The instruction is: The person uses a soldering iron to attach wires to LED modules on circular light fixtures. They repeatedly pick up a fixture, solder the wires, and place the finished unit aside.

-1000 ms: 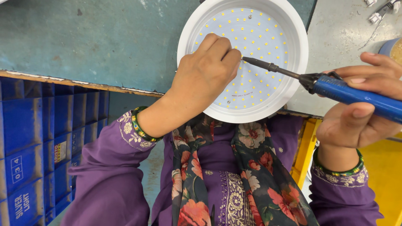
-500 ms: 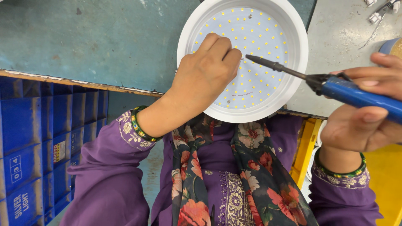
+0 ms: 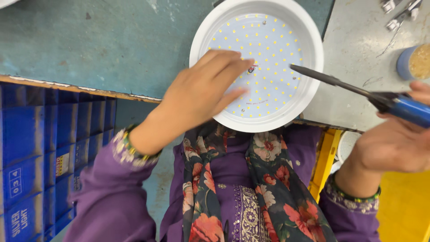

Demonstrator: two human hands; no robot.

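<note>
A round white plastic lamp housing (image 3: 256, 62), fitted with a flat white disc studded with rows of small yellow light chips, is seen lying face up at the near edge of a worn teal-painted workbench (image 3: 89, 40), its rim slightly overhanging that edge above the lap. The left hand (image 3: 197, 96) is laid on the disc's lower left part with the fingers (image 3: 228, 62) stretched out and loosely spread, nothing being gripped; the fingertips are placed close to a small dark point with red marking near the disc's centre. The right hand (image 3: 394, 143) is closed around the blue handle of a soldering iron with a long dark metal tip (image 3: 354, 89), and the tip is held over the disc's right side; whether it touches cannot be told. The step in hand is judged to be work at a joint or fastening on the chip disc, with the housing being steadied by the flat hand. For the next move, the tip would have to be guided carefully to the small central point, the disc kept from shifting, and the steadying fingers kept apart from the tip. A small blue pot of yellowish material (image 3: 414, 60) stands on the grey surface at the right, and blue plastic crates (image 3: 40, 152) are stacked below the bench at the left.
</note>
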